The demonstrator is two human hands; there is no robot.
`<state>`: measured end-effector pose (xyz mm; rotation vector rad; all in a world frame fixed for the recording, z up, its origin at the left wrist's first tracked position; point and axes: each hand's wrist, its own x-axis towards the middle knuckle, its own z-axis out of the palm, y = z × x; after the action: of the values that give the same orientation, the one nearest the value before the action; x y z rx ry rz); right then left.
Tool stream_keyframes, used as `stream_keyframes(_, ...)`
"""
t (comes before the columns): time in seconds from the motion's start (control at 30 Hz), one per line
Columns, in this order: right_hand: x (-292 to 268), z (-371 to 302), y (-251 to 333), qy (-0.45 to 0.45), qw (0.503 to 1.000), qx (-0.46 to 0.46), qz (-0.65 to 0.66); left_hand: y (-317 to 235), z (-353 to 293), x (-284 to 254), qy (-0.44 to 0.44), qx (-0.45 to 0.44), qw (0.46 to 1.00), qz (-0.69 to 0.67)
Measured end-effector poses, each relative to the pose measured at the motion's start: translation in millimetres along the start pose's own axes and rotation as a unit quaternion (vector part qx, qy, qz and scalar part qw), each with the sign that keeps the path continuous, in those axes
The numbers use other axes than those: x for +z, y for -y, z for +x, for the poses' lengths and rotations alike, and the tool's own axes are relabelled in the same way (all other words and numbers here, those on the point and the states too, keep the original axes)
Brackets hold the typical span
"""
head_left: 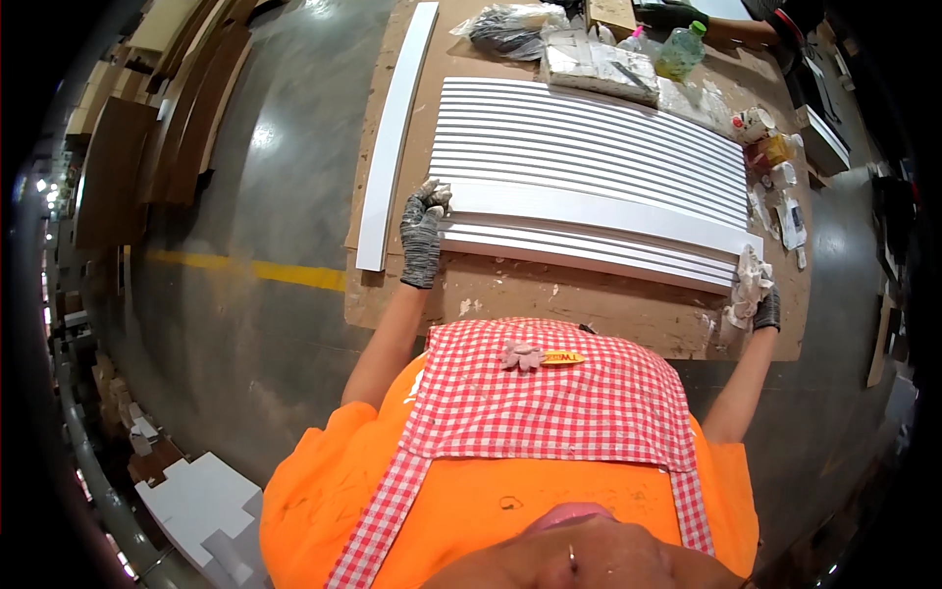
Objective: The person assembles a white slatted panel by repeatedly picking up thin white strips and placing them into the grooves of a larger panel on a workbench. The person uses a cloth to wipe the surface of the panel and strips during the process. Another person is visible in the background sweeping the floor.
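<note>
A wide white board [599, 211] lies across a row of several narrow white slats [589, 137] set side by side on a brown worktable [491, 294]. My left hand [422, 239], in a grey knitted glove, has its fingers curled round the board's left end. At the opposite end, my right hand [767, 308], also gloved, holds a crumpled whitish rag [751, 283] against the board's right end. The rag hides most of that hand's fingers. Left of the slats, a separate long white board [397, 137] lies along the table's left side.
At the table's back stand a stained white block [599, 67], a green-tinted plastic bottle [681, 51] and a plastic bag [510, 31]. A can [752, 125] and small containers line the right side. Another person's arm [741, 31] reaches in at the far right. Brown panels [118, 172] stand left.
</note>
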<state>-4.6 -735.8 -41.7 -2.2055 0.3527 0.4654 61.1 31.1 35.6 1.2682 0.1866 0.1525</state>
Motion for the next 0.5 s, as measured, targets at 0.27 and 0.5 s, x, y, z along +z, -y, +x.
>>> stream_keyframes(0.27,79.7,-39.8,269.4,-0.099,0.952,-0.062,0.283,-15.5,15.7,-25.0,0.107,0.176,0.797,0.568)
stream_keyframes(0.5,242.3,12.0,410.0,-0.192,0.799,-0.486,-0.298,9.2,25.9,-8.8,0.170,0.133,0.886,0.410)
